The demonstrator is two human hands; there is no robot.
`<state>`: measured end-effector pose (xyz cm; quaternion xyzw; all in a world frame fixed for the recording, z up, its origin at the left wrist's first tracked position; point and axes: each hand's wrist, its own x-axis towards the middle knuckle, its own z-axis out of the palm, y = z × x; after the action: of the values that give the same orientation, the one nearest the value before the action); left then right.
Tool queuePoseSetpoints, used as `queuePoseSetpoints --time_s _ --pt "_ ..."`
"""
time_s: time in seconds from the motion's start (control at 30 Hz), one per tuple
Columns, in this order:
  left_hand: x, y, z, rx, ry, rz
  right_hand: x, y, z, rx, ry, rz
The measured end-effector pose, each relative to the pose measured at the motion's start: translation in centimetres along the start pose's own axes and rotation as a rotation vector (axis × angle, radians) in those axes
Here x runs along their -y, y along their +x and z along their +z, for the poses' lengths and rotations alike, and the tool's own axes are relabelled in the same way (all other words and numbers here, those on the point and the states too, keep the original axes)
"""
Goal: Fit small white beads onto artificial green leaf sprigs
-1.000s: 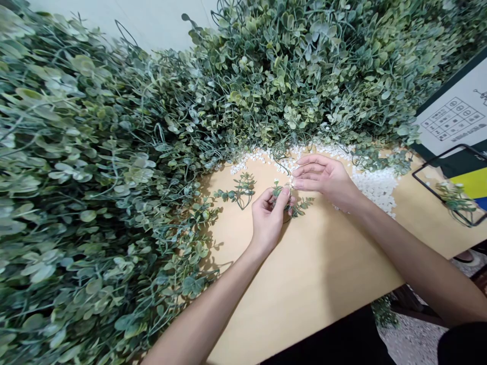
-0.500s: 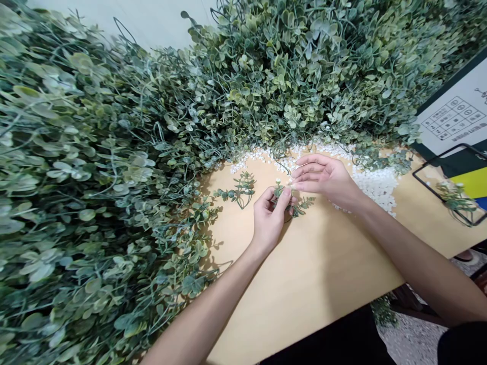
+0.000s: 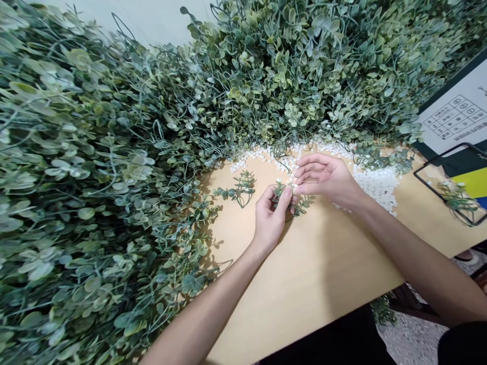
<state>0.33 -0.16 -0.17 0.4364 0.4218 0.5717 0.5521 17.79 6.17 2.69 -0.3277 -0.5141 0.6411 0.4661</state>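
Observation:
My left hand (image 3: 271, 215) is closed around a green leafy sprig (image 3: 303, 204), whose leaves stick out on both sides of the fingers. Just to the right, my right hand (image 3: 330, 177) has its upper fingers spread, while its thumb and index fingertip meet at the sprig beside my left thumb. Whatever small thing lies between those tips is too small to make out. Another sprig (image 3: 239, 190) rests on the wooden table (image 3: 297, 284) left of my hands. Small white pieces (image 3: 376, 187) are scattered behind and to the right of my right hand.
Dense green foliage (image 3: 114, 167) is heaped along the left and back of the table. At the right stand a printed board (image 3: 452, 119) and a black wire frame (image 3: 429, 180), with a sprig (image 3: 458, 197) by the frame.
Both hands have shifted very slightly right. The grip of my left hand on the sprig is the same.

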Motion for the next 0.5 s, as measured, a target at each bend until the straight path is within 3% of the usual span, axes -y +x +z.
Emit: queuePoseSetpoints --time_s 0.5 --pt "-0.08 -0.01 0.07 -0.003 -0.015 -0.005 0.34 -0.13 0.24 -0.039 -0.032 0.016"
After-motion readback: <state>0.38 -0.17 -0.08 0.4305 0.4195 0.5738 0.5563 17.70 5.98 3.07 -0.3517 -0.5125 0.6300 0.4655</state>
